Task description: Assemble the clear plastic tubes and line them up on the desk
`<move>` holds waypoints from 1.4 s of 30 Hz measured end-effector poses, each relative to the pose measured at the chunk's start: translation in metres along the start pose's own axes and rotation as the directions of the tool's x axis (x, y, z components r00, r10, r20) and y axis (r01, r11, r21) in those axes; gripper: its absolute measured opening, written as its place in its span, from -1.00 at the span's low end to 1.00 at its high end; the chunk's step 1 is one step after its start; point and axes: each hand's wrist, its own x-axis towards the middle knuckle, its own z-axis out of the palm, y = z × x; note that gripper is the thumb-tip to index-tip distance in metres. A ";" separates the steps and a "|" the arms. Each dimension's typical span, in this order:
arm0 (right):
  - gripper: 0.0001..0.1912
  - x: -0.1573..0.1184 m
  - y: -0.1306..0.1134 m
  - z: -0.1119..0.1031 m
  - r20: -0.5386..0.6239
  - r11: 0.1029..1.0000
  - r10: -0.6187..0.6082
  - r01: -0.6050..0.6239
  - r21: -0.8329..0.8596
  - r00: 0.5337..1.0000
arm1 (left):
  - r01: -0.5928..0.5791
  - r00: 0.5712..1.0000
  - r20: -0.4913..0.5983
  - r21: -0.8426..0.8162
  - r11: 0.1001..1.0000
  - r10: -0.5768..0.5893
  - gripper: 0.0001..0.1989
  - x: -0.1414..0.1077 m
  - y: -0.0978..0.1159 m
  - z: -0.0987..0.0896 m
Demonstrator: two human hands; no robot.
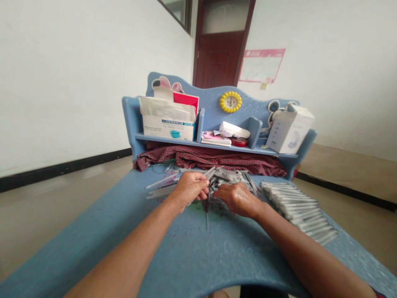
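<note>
My left hand (190,188) is closed in a pinch over the middle of the blue desk (173,256). Close beside it, my right hand (237,199) has its fingers pressed together, pointing left. A small thin dark piece (211,188) shows between the fingertips; which hand grips it is too blurred to tell. Below the fingers, a narrow pointed thing (206,219) reaches toward me. Behind both hands lies a loose heap of grey pen-like sticks (229,176). More pale sticks (161,191) lie left of my left hand.
Many clear-and-grey pen-like sticks (299,209) lie in a row at the right. Along the back runs a folded red checked cloth (217,159), under a blue shelf (186,142) with a mask box (169,126), a white box (290,130) and a yellow-rimmed clock (230,102).
</note>
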 end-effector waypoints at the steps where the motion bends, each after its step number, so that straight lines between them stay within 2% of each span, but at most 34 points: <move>1: -0.78 0.000 0.001 0.000 -0.055 0.996 0.035 -0.030 0.084 0.998 | 0.002 1.000 0.008 0.010 1.000 -0.002 -0.87 0.000 0.000 0.000; 3: -0.82 0.002 0.004 -0.001 -0.189 0.936 0.187 -0.116 0.333 0.964 | 0.007 1.000 0.027 0.035 0.999 -0.008 -0.87 0.001 -0.001 -0.001; 4: -0.84 0.003 0.006 -0.001 -0.234 0.862 0.299 -0.157 0.482 0.925 | 0.011 0.999 0.036 0.050 0.999 -0.013 -0.87 0.001 -0.001 -0.002; 7: -0.80 0.006 0.015 -0.003 -0.228 0.516 0.623 -0.174 0.839 0.748 | 0.023 0.999 0.038 0.081 0.996 -0.026 -0.86 0.001 -0.001 -0.004; 9: -0.79 0.006 0.024 -0.005 -0.191 0.319 0.748 -0.093 0.943 0.635 | 0.029 0.999 0.039 0.083 0.996 -0.032 -0.85 0.001 -0.002 -0.005; 11: -0.79 0.003 0.034 -0.008 -0.159 0.195 0.819 -0.008 0.981 0.552 | 0.030 0.998 0.049 0.081 0.996 -0.034 -0.84 0.001 -0.002 -0.006; 13: -0.81 0.000 0.043 -0.011 -0.119 0.110 0.854 0.049 0.993 0.506 | 0.024 0.998 0.056 0.081 0.996 -0.029 -0.84 0.001 -0.002 -0.006; 15: -0.83 -0.003 0.050 -0.012 -0.086 0.051 0.869 0.085 0.995 0.488 | 0.018 0.998 0.056 0.092 0.996 -0.023 -0.84 0.001 -0.002 -0.006; 17: -0.83 -0.006 0.053 -0.013 -0.064 0.014 0.872 0.106 0.994 0.485 | 0.015 0.998 0.058 0.106 0.994 -0.021 -0.83 0.001 -0.001 -0.005; 20: -0.83 -0.006 0.055 -0.011 -0.034 -0.025 0.860 0.109 0.994 0.509 | 0.029 0.997 0.070 0.114 0.993 -0.037 -0.82 0.000 0.000 -0.003; 23: -0.84 -0.005 0.054 -0.008 -0.021 -0.034 0.845 0.092 0.995 0.535 | 0.042 0.996 0.073 0.107 0.993 -0.050 -0.81 0.000 0.001 -0.002; 28: -0.84 -0.005 0.055 -0.005 -0.024 -0.030 0.836 0.089 0.996 0.548 | 0.031 0.995 0.087 0.093 0.995 -0.040 -0.80 -0.001 0.003 -0.001; 33: -0.82 -0.005 0.052 -0.005 0.038 -0.089 0.819 0.061 0.994 0.572 | 0.020 0.992 0.118 0.098 0.995 -0.032 -0.81 -0.002 0.002 -0.001; 38: -0.80 -0.002 0.044 -0.001 0.098 -0.127 0.773 0.002 0.992 0.627 | -0.009 0.985 0.175 0.089 0.996 -0.007 -0.82 -0.002 0.000 0.000; 40: -0.78 -0.001 0.038 0.000 0.128 -0.118 0.724 -0.061 0.991 0.678 | -0.017 0.981 0.194 0.074 0.997 0.002 -0.81 -0.002 0.000 0.001; 42: -0.75 0.000 0.030 -0.001 0.153 -0.063 0.644 -0.147 0.987 0.750 | -0.024 0.977 0.214 0.048 0.999 0.013 -0.81 -0.003 -0.001 0.003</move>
